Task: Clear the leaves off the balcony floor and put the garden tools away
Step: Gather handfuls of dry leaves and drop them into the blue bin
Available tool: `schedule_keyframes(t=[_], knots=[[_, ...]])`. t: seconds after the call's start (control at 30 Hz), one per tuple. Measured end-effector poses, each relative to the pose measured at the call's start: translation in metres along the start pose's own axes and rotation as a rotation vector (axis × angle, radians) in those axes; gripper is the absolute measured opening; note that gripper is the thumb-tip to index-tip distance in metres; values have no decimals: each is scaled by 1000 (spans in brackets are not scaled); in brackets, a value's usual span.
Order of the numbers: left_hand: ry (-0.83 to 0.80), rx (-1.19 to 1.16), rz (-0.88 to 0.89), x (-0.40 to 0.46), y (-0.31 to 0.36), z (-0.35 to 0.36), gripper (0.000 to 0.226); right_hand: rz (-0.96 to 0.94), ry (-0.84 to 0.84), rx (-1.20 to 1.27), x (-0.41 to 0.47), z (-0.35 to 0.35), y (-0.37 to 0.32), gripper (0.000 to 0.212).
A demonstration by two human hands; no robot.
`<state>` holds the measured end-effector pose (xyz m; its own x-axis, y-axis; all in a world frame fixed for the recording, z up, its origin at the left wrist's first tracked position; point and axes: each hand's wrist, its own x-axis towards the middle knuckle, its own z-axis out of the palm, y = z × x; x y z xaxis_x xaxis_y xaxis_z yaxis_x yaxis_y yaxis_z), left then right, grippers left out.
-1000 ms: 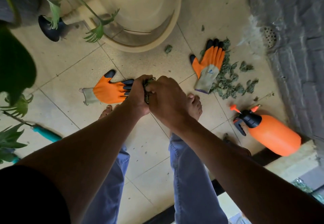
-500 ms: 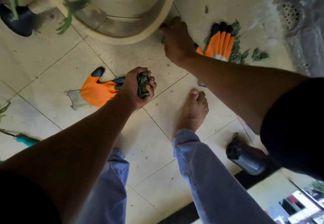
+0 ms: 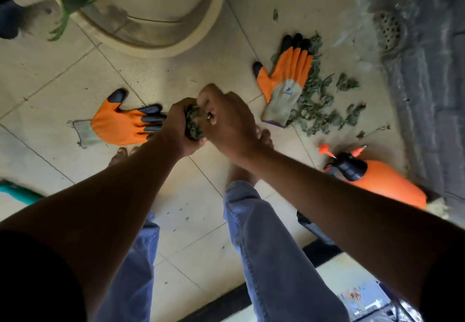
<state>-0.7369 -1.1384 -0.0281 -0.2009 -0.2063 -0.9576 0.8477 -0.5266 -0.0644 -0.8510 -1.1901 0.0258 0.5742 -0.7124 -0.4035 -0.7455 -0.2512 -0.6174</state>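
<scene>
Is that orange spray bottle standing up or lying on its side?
Lying on its side: the orange spray bottle rests lengthwise on the tiled floor, its black nozzle pointing sideways.

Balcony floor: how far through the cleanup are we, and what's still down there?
Early going. In hand: the left hand grips a wad of leaves and the right hand pinches at it. Still down: a leaf pile beside the far glove, the near glove and the orange sprayer on the tiles. Nothing visibly put away.
</scene>
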Motion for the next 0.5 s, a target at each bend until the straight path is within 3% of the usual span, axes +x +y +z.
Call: schedule_keyframes(t=[0.13,0.27,0.37,0.43,0.5], knots=[[-33,-17,-49,4,-6,10,30,-55,46,-235,-26,2,9,6],[-20,-5,-55,7,-16,21,30,-112,149,-224,-28,-13,21,25],[-94,-99,-115,6,-15,26,29,135,241,-225,-11,-26,51,27],[-92,-89,-126,9,-13,24,28,351,159,-319,6,-29,88,36],[-71,-51,-116,10,-11,24,26,450,64,-316,23,-29,123,60]])
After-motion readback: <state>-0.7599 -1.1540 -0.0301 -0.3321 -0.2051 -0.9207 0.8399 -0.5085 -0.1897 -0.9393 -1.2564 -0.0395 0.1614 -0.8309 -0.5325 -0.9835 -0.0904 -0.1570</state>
